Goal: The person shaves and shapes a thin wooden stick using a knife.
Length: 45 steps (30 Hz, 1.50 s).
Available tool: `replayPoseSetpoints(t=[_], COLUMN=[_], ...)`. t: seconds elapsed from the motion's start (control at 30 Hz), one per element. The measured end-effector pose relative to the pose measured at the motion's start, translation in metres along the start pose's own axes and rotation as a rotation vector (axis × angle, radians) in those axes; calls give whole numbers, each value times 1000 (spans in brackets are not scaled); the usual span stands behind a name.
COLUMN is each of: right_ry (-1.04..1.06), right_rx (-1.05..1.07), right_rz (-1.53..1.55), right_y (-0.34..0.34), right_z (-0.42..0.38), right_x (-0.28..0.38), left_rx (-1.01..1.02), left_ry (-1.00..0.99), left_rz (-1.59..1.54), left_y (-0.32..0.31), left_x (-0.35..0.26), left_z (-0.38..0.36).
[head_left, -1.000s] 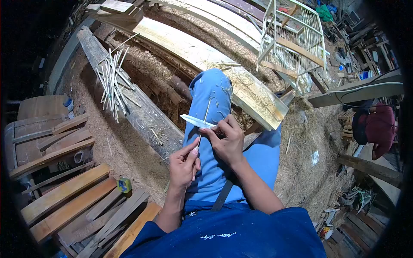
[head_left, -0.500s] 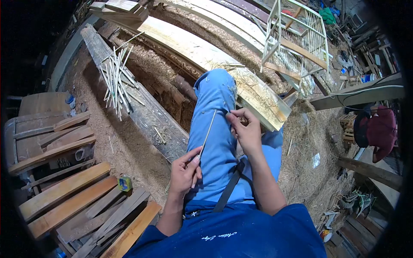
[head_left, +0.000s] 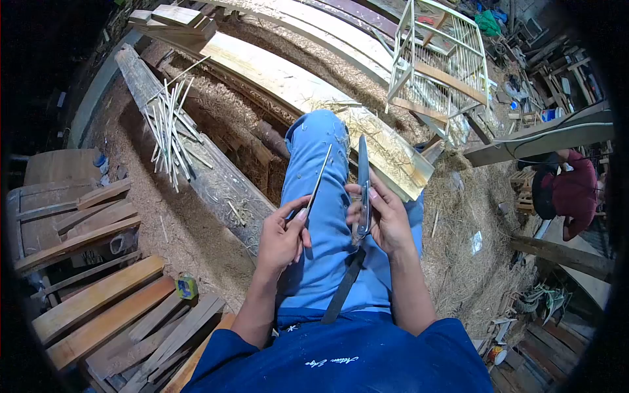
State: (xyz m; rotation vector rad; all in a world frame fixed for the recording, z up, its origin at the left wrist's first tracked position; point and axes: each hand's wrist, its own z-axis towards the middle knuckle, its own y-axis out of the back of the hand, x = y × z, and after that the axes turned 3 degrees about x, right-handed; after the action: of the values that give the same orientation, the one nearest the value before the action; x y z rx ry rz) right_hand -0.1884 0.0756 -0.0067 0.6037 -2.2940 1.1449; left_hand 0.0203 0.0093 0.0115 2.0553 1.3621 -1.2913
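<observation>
A thin wooden stick [head_left: 321,175] points up and away from me over my jeans, pinched between the thumb and fingers of my left hand [head_left: 278,241]. My right hand [head_left: 389,224] is closed around the handle of a knife [head_left: 363,164], its blade pointing upward above my leg. Stick and blade are apart, roughly side by side. Left of my knee, a loose pile of similar thin sticks [head_left: 171,134] lies on a weathered plank [head_left: 229,187]. Thin shavings cover the end of the pale board [head_left: 386,147] beyond my right hand.
A slatted wooden cage [head_left: 442,72] stands at the upper right. Cut boards [head_left: 105,295] and a yellow-green tape measure [head_left: 187,287] are at the lower left. A person in a dark red top [head_left: 576,193] is at the far right. Sawdust and shavings cover the ground.
My right hand has moved back from the knee and turned, so the knife blade now shows clearly. The stick in my left hand stands slightly higher. The camera view has shifted a little.
</observation>
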Motion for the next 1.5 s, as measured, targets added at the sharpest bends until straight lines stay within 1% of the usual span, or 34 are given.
replayPoseSetpoints(t=[0.07, 0.1, 0.17, 0.2, 0.23, 0.3, 0.33, 0.37, 0.43, 0.5, 0.57, 0.73, 0.8, 0.9, 0.97, 1.1, 1.17, 1.23, 1.3, 1.37, 1.4, 1.43, 1.5], right_ry=[114, 115, 231, 260, 260, 587, 739, 741, 705, 714, 721, 742, 751, 740, 814, 827, 869, 860, 846, 820, 807, 805, 801], right_rx=[120, 120, 157, 109, 108, 182, 163, 164, 116, 120, 110, 80, 84, 88, 76, 69, 5, 9, 15, -52, -52, -50, -30], right_rz=[-159, -159, -587, -706, -704, -983, -1027, -1026, -1250, -1277, -1409, -1419, -1421, -1512, -1550, -1579, -1564, -1567, -1564, -1545, -1539, -1536, -1501], right_y=[3, 5, 8, 5, 6, 4, -1, -3, -9, -13, -16, -16, -16, -18, -21, -20, -19, -15, -14, -13, -14, -14, -15], right_z=[-8, -8, -5, -6, -2, 7, 10, 10, 9, 9, 9, 13, 12, 7, 6, 6, 7, 10, 14, 18, 18, 18, 17], right_x=[-2, -4, -13, -18, -25, -39, -43, -43, -38, -35, -35, -41, -42, -45, -46, -51, -55, -53, -53, -52, -52, -52, -53], left_rx=[14, 4, -4, -19, -33, -45, -57, -57, -53, -55, -54, -96, -107, -126, -129, -134, -131, -119, -112, -123, -130, -132, -159], left_ry=[1, -9, -18, -33, -48, -72, -96, -98, -135, -136, -150, -115, -148, -140, -135, -149, -142, -92, -90, -64, -124, -123, -25], left_rz=[-12, -5, 4, -7, -19, -26, -35, -35, -27, 11, 21, -8, -16, -38, -47, -37, -40, -42, -33, -21, -43, -41, -114], left_y=[-1, -3, -5, -6, -6, -7, -7, -5, -2, 0, 0, 1, 5, 8, 10, 10, 11, 13, 23, 31, 33, 35, 37], left_x=[-2, -4, -6, -5, -4, -4, -4, -2, -1, -3, -6, -1, 6, 11, 14, 15, 16, 19, 33, 49, 55, 59, 58], left_z=[1, 1, 2, 5, 9, 19, 25, 31, 42, 48, 48, 38, 32, 22, 18, 13, 8, -5, -20, -41, -49, -54, -62])
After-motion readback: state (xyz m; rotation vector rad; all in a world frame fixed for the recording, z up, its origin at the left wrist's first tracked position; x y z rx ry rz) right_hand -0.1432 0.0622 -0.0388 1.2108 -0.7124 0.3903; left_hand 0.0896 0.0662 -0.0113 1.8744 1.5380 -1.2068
